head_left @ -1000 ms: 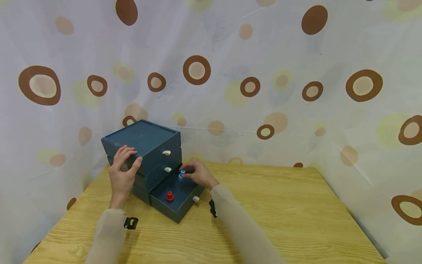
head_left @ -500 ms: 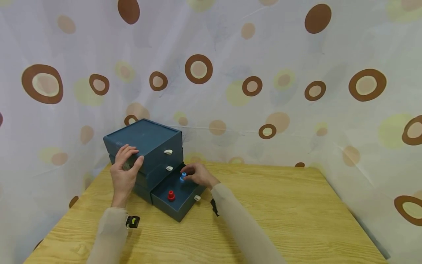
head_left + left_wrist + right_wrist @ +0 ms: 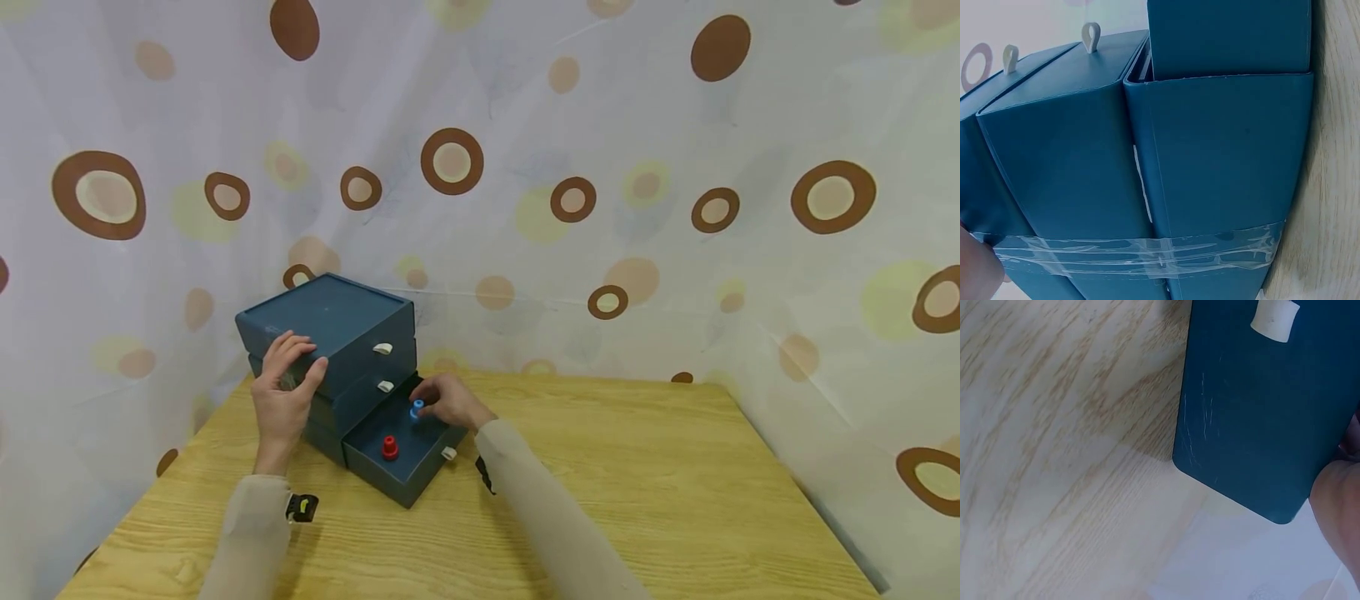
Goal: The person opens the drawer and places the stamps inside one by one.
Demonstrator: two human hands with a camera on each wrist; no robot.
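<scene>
A dark blue cabinet (image 3: 330, 312) of stacked drawers stands on the table, its bottom drawer (image 3: 375, 483) pulled out. My right hand (image 3: 453, 402) reaches into that drawer and pinches a small blue stepped knob-like piece (image 3: 417, 408) between thumb and fingers. Nearer the drawer's front left corner, a similar red stepped piece (image 3: 390, 448) stands upright, apart from the hand. My left hand (image 3: 281, 400) rests against the cabinet's near side, fingers extended near its top edge and thumb spread towards the corner. Only part of each hand shows in the wrist views; the blue piece is hidden there.
White loop tabs (image 3: 382, 348) mark the drawer fronts. Clear tape (image 3: 1147, 256) runs around the cabinet's side. The wooden table (image 3: 637, 483) stretches right, with a spotted curtain (image 3: 525, 125) behind it and at both sides.
The blue piece has come down slightly and towards the red piece, with my right hand around it. My left hand stays on the cabinet; the head view shifted a little.
</scene>
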